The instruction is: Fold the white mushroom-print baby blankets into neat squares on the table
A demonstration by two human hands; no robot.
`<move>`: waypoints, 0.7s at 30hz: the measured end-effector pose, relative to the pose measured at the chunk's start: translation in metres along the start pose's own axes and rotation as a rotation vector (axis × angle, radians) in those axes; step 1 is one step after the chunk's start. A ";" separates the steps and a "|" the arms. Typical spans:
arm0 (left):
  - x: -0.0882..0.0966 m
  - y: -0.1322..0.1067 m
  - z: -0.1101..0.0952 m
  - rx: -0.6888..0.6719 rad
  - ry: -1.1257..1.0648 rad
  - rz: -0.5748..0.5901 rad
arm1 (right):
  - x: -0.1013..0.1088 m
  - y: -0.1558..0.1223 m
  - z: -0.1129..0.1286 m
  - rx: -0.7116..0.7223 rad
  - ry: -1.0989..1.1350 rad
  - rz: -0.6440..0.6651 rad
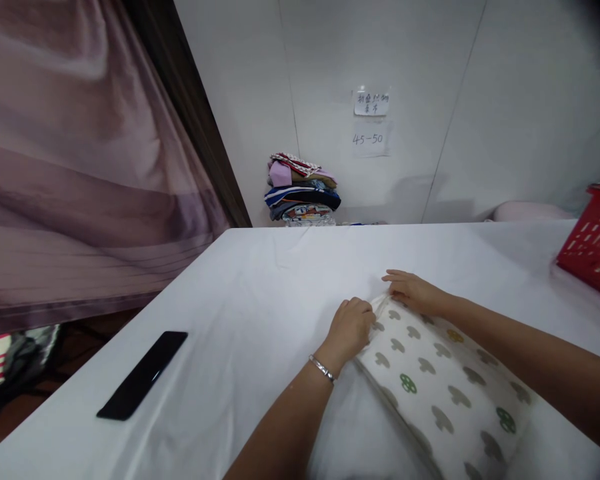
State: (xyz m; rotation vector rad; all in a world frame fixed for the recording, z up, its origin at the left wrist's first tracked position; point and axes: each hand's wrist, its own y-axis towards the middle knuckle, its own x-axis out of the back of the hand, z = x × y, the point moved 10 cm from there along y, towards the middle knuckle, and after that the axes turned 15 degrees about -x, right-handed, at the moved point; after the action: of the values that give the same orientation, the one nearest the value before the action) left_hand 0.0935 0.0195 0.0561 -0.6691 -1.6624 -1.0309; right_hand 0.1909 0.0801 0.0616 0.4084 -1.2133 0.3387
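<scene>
A folded white cloth (425, 393) printed with grey, green and yellow mushrooms lies on the white-covered table (215, 320), near its front right. My left hand (353, 325), with a silver bracelet at the wrist, is closed on the cloth's far left corner, fingers curled over the edge. At the far edge, a little to the right, my right hand (414, 292) rests on the cloth with some fingers stretched forward and others bent down onto it. Whether its fingertips pinch the fabric is hard to see.
A black flat object (143, 377) lies on the table's left side. Folded textiles (303, 190) are stacked beyond the far edge, by the wall. A red plastic basket (595, 240) stands at the right. A pinkish curtain (80, 153) hangs at the left. Handwritten papers (371, 120) are on the wall.
</scene>
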 end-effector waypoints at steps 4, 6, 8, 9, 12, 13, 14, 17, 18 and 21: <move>0.002 0.000 0.000 0.015 -0.019 -0.003 | 0.000 0.001 0.001 -0.010 0.011 0.031; 0.002 0.001 0.000 0.008 -0.027 -0.004 | -0.002 0.002 -0.001 -0.026 0.012 0.039; 0.002 0.001 0.000 0.009 -0.031 0.000 | -0.005 0.004 -0.004 -0.036 0.012 0.042; 0.001 0.001 0.001 0.014 -0.032 0.001 | -0.006 0.004 -0.005 -0.036 0.013 0.045; 0.001 0.000 0.002 0.021 -0.040 -0.013 | -0.008 0.004 -0.005 -0.027 0.030 0.056; 0.002 0.000 0.002 0.017 -0.046 -0.025 | -0.007 0.003 -0.004 -0.026 0.040 0.061; 0.002 -0.001 0.002 0.014 -0.053 -0.039 | -0.006 0.002 -0.004 -0.025 0.049 0.064; 0.003 -0.003 0.004 0.032 -0.080 -0.082 | -0.001 -0.001 -0.001 -0.030 0.060 0.055; 0.003 -0.003 0.005 0.043 -0.088 -0.094 | 0.001 -0.002 0.000 -0.029 0.058 0.043; 0.003 -0.004 0.008 0.069 -0.116 -0.124 | 0.007 -0.005 0.002 -0.029 0.056 -0.013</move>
State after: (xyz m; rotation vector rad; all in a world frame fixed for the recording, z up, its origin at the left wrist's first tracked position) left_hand 0.0850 0.0246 0.0566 -0.5957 -1.8509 -1.0339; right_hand 0.1939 0.0752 0.0677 0.3793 -1.1594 0.3195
